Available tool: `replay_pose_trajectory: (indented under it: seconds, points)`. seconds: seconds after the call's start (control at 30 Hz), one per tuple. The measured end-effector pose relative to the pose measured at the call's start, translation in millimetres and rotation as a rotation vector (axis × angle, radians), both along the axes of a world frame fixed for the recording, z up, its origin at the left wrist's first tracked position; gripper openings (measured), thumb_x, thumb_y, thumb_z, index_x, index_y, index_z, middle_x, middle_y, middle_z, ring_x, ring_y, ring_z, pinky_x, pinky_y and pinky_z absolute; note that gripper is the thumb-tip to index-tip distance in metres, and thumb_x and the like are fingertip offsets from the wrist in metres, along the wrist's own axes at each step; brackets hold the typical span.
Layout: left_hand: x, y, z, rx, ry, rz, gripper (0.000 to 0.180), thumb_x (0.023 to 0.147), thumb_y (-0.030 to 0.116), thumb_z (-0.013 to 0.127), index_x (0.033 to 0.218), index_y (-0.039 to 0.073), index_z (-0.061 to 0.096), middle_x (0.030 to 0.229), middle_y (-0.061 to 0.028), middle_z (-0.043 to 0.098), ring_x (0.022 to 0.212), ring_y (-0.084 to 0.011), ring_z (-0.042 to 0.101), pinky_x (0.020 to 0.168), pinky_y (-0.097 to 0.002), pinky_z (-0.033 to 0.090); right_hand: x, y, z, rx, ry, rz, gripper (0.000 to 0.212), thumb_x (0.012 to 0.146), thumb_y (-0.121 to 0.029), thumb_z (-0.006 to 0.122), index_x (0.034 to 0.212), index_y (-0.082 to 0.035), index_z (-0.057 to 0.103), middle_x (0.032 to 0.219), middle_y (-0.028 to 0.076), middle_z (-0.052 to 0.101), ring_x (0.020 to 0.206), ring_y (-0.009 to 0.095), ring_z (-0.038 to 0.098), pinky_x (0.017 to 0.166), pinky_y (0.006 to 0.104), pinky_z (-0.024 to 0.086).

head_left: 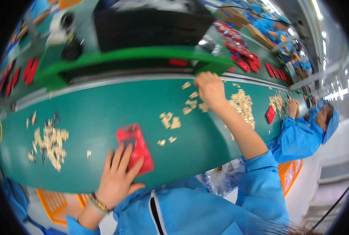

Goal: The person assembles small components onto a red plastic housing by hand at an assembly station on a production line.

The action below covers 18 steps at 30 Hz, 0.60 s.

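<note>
- The left hand [117, 176] is open, fingers spread over the left part of the red case [142, 148].
- The right hand [211, 90] is curled, ahead and right of the case; whether it grips something, I cannot tell.
- Cream pieces [175, 123] lie near it on the green table [92, 113].

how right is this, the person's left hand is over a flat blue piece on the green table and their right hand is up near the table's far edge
One thing is off: the flat piece under the left hand is red, not blue, as the head view shows. The right hand is indeed near the far edge of the green table.
</note>
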<state>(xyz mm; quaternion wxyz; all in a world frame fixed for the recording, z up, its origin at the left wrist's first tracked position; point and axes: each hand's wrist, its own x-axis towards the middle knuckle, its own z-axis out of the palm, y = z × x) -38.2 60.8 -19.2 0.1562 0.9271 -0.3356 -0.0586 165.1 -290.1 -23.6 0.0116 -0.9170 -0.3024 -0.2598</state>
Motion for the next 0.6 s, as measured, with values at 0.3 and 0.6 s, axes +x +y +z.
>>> replay_pose_trajectory:
  seconds: [0.3,0.6]
  points:
    - [59.7,-15.3,10.3,-0.058,-0.496,-0.199,0.040,0.079,0.006,0.065,0.116,-0.003,0.056,0.124,-0.0215,0.058,0.107,-0.0369,0.062,0.087,-0.0444,0.052,57.8,-151.2,-35.5,0.153,-0.263,-0.255,0.042,0.076,-0.004,0.057,0.118,-0.009,0.060,0.124,0.015,0.057,0.114,0.034,0.055,0.093,0.0437,0.045]
    - [206.3,-35.3,-4.6,0.081,-0.347,0.235,0.068,0.088,0.013,0.063,0.145,-0.001,0.029,0.147,-0.0232,0.035,0.135,-0.0403,0.032,0.111,-0.0440,0.031,56.7,-220.6,-17.6,0.264,0.026,-0.415,0.033,0.077,-0.007,0.059,0.110,-0.008,0.062,0.114,0.008,0.064,0.105,0.026,0.061,0.087,0.0386,0.050]
